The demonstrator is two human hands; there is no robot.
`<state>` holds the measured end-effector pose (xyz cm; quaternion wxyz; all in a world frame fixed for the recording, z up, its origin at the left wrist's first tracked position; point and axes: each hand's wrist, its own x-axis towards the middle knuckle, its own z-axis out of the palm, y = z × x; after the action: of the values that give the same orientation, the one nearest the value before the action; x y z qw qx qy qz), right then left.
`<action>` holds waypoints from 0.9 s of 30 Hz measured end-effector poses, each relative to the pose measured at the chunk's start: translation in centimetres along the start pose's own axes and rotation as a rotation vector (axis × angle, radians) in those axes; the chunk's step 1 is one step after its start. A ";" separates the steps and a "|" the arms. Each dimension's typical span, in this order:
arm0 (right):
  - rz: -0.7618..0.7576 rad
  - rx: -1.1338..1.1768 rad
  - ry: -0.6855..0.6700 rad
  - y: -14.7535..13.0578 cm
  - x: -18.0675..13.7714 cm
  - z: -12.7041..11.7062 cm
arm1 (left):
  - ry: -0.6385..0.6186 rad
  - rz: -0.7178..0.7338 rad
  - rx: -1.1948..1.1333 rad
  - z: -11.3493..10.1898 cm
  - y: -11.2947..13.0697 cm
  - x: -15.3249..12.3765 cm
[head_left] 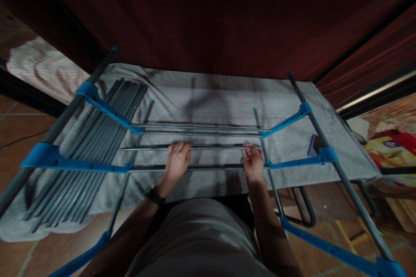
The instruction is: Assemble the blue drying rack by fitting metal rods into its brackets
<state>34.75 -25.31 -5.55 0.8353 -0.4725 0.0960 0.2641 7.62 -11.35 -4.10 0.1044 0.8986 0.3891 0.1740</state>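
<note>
Evidently, the left hand (pixel 178 160) and right hand (pixel 253 161) are grasping a grey rod (pixel 216 148), looking stiff, light, perhaps slick in this dimness; well-spaced grips are suiting it.

Dim, uneven indoor light falls across a grey cloth (pixel 214 91), the palest broad area in view, while a dark red backdrop (pixel 208 21) behind it sinks almost to black along the top. Soft-edged shadows spread over the middle of the cloth, their light source out of view. Faint glints run down the stacked grey tubes (pixel 100 138) at left; the thin rod (pixel 217 147) at centre shows only a dull sheen. Wide-angle distortion stretches the nearest blue bracket (pixel 42 154) toward the left edge. Blur softens a red-and-yellow package (pixel 391 149) at far right and striped fabric (pixel 45 69) at far left.
</note>
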 end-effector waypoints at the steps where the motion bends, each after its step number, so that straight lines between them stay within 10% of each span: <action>1: 0.008 0.005 -0.007 0.0 0.0 0.0 | -0.001 0.002 0.000 0.0 0.0 0.0; 27: 0.122 0.059 0.061 -0.5 0.2 0.4 | -0.026 -0.038 -0.065 0.5 -0.3 0.1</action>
<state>35.19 -25.09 -5.03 0.8279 -0.4487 0.1580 0.2972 7.68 -11.06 -4.59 0.1418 0.8894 0.3988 0.1729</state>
